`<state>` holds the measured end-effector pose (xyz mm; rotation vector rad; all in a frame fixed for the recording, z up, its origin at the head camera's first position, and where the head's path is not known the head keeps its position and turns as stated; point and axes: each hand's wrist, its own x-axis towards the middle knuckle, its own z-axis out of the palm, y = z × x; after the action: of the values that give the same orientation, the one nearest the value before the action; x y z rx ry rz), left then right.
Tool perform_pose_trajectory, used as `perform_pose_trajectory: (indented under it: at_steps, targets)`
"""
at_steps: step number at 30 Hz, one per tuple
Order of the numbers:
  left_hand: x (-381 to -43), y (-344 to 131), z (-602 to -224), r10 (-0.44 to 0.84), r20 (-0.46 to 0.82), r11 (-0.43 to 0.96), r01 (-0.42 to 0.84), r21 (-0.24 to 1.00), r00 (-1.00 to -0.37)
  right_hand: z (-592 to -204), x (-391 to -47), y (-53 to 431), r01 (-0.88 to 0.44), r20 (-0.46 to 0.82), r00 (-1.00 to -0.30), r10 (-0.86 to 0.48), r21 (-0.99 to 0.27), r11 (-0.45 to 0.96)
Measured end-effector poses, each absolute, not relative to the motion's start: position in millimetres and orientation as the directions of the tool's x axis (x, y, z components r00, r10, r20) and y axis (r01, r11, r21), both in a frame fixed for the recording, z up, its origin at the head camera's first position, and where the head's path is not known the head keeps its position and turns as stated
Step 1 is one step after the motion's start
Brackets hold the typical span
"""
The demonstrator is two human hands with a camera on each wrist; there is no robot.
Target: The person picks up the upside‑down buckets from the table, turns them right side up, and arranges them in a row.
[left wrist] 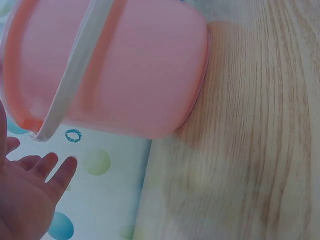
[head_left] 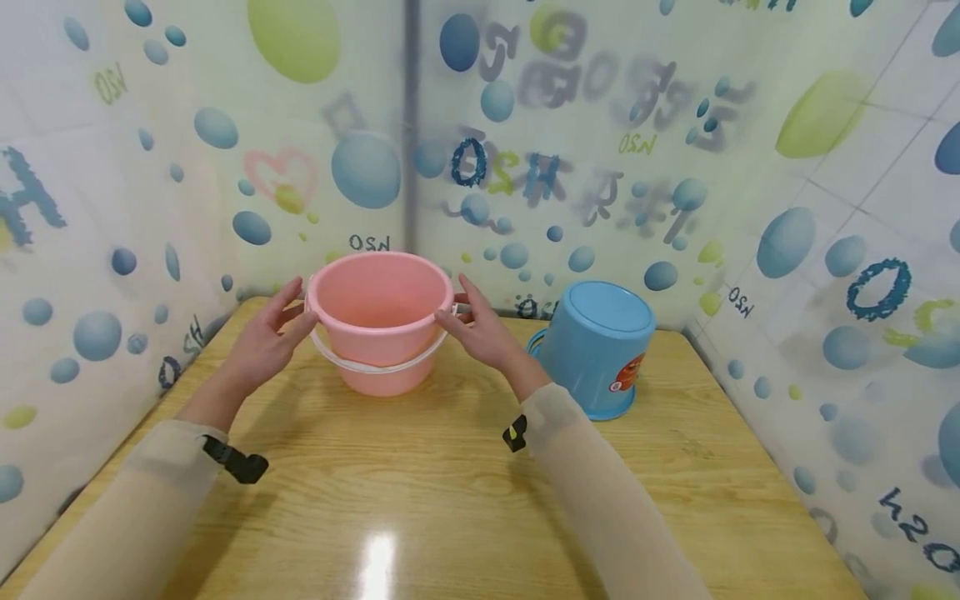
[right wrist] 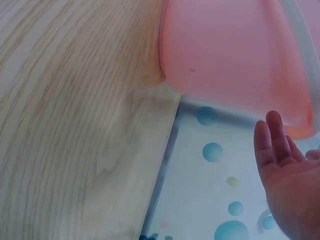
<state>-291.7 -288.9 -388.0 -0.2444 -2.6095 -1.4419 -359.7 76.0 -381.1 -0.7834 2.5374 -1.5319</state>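
Note:
A pink bucket point(head_left: 382, 358) stands upright on the wooden table, its mouth facing up. Its white handle point(head_left: 367, 367) hangs down across the front. At the left side of the rim is my left hand point(head_left: 264, 346), fingers spread and fairly straight, thumb at the rim. My right hand point(head_left: 483, 329) mirrors it on the right side, thumb by the rim. In the left wrist view, the fingers point(left wrist: 62, 175) extend beside the handle's end without curling round anything. The right wrist view shows straight fingers point(right wrist: 277, 137) close to the bucket wall; contact there is hard to tell.
A blue bucket point(head_left: 592, 358) stands upside down on the table point(head_left: 442, 500) to the right, with a red label on its side and its handle at the left. Patterned curtain-like walls point(head_left: 570, 208) enclose the table at the back and both sides.

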Motion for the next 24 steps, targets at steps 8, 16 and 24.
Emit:
perform_pose_trajectory:
  at_steps: [8, 16, 24]
  targets:
    - [-277.5, -284.5, -375.3, 0.051, 0.371, 0.593, 0.327, 0.736, -0.927, -374.3, -344.2, 101.8, -0.403, 0.195, -0.865, -0.462, -0.818, 0.41]
    - [-252.6, -253.1, -357.1, 0.172, 0.623, 0.543, 0.601, 0.586, -0.763, -364.6, -312.2, 145.1, -0.454, 0.21, -0.84, -0.5, -0.777, 0.436]
    - [-232.6, -209.3, -355.6, 0.375, 0.762, 0.39, 0.836, 0.386, -0.527, -366.8, -271.8, 198.2, -0.559, 0.27, -0.777, -0.568, -0.711, 0.427]
